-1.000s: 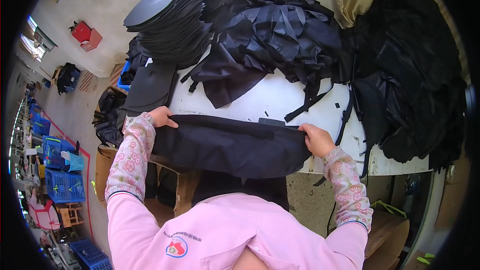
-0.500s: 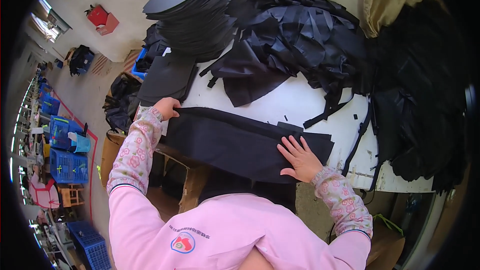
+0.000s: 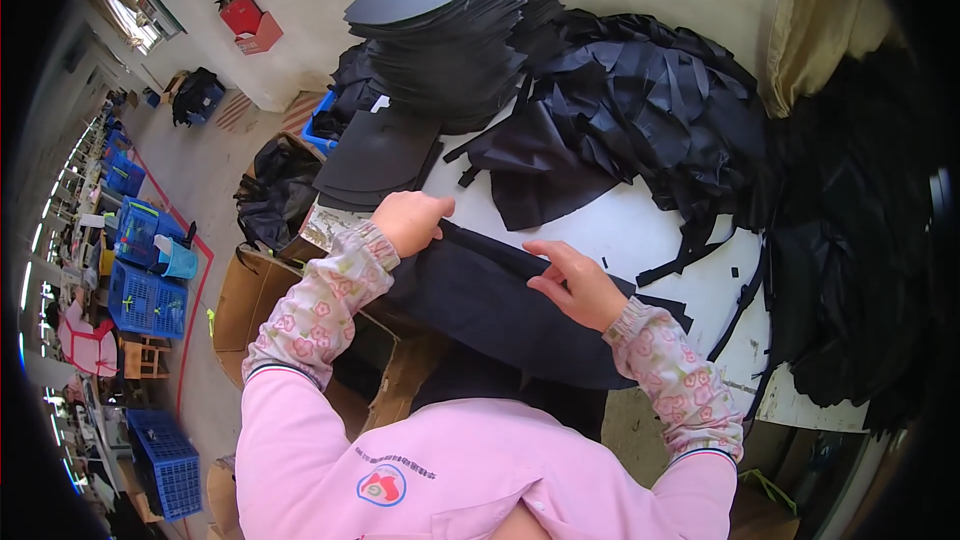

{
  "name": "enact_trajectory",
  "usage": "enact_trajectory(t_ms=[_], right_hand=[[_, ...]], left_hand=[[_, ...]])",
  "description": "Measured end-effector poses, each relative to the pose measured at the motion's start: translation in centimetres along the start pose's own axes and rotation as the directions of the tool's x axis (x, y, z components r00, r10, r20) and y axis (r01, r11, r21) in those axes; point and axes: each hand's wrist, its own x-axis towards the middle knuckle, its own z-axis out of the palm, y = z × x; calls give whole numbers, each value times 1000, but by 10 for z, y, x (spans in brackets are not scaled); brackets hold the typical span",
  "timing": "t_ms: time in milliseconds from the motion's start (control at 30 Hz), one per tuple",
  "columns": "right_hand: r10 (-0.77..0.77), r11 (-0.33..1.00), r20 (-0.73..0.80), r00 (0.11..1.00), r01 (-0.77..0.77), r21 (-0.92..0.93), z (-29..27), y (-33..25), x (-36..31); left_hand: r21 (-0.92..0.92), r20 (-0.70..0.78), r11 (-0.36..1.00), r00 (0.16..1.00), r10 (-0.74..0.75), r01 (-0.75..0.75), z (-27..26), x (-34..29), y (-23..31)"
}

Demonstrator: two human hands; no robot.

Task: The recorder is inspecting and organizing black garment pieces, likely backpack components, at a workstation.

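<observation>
A dark black fabric piece (image 3: 480, 295) lies across the near edge of the white table and hangs down in front of me. Along its far side runs a folded black band. My left hand (image 3: 412, 222) is closed on the fabric's upper left corner. Over the band, farther right, is my right hand (image 3: 580, 285), its thumb and fingers curved and apart. Whether its fingertips touch the fabric cannot be told. Under its right end, more black pieces (image 3: 665, 310) stick out.
A tall stack of black sheets (image 3: 440, 50) stands at the back, with a lower stack (image 3: 375, 155) before it. Crumpled black fabric (image 3: 640, 110) heaps at the back right. More dark fabric (image 3: 850, 240) hangs at the right. Cardboard boxes (image 3: 250, 310) stand below left.
My left hand has moved right, still on the fabric's corner. My right hand has lifted from lying flat and moved left to the band. The view has shifted slightly.
</observation>
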Motion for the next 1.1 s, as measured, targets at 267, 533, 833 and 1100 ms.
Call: enact_trajectory(t_ms=[267, 533, 833, 1100], right_hand=[[-396, 695, 18, 918, 313, -647, 29, 76, -22], [-229, 932, -212, 950, 277, 235, 53, 5, 30], [48, 824, -138, 989, 39, 566, 55, 13, 28], [128, 886, -160, 979, -41, 461, 57, 7, 30]], left_hand=[[7, -24, 965, 964, -264, 264, 35, -9, -73], [-681, -111, 707, 981, 158, -191, -1, -13, 37], [-206, -416, 909, 808, -417, 363, 79, 33, -129], [-228, -384, 860, 769, -511, 457, 73, 57, -114]])
